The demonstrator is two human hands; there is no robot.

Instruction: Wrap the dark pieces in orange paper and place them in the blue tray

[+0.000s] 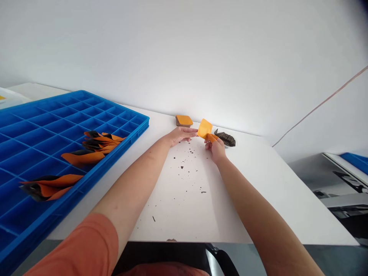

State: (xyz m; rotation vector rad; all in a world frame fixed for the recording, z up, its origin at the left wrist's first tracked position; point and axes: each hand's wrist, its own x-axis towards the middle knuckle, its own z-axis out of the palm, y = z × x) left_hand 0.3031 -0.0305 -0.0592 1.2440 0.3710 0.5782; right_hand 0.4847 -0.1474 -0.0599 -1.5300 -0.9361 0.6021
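My right hand (216, 149) grips a thin, orange, rounded square piece (204, 128) by its lower right corner, above the far part of the table. A second bit of orange shows at the right fingers; whether it is a fold or something worn on a finger I cannot make out. My left hand (181, 135) reaches in from the left, its fingertips closed at the piece's left edge. Behind the left hand lies a stack of pieces with an orange top (184, 120). Just right of the right hand, a fanned row of dark pieces (226, 139) rests on something pale.
A blue divided tray (51, 132) covers the left side; several bent orange-and-black pieces (99, 143) lie in its near compartments. Dark scraps (182, 167) are scattered on the white table (178, 207). A wall stands behind, with a cord (319, 101) at right.
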